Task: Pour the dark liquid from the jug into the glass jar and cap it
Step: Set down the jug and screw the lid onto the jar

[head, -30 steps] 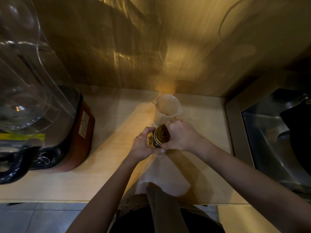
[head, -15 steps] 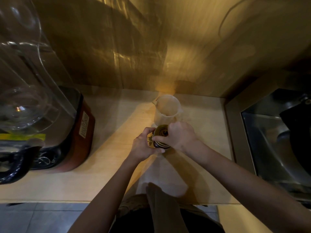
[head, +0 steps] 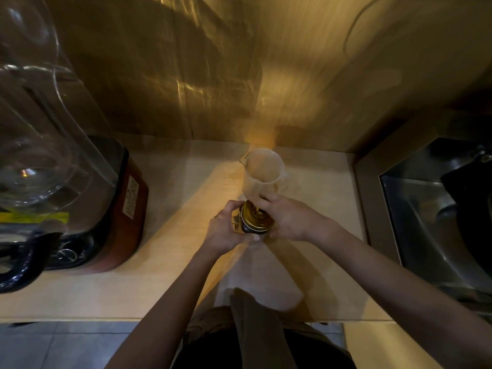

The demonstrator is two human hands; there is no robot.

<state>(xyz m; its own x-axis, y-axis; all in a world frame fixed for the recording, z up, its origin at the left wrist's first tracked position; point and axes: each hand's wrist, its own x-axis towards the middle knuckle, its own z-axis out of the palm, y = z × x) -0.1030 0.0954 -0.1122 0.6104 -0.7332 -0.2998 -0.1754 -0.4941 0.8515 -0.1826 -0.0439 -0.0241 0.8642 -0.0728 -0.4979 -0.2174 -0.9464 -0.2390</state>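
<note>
A glass jar (head: 241, 228) with dark contents stands upright on the wooden counter (head: 170, 265), topped by a gold lid (head: 257, 218). My left hand (head: 226, 230) wraps around the jar's side. My right hand (head: 286, 218) grips the lid from the right, fingers curled over its far rim. Just behind the jar stands the translucent plastic jug (head: 262, 173), upright, spout to the left, with nothing dark visible inside it.
A blender with a clear pitcher (head: 40, 145) on a red-brown base (head: 127, 209) fills the counter's left side. At the right is a steel sink (head: 436, 225) holding a dark pan (head: 474, 203). A shiny wall panel (head: 213, 75) backs the counter.
My right hand has turned on the lid, its fingers shifting from the near side round to the far rim. The lid now sits flat on the jar. My left hand stays put.
</note>
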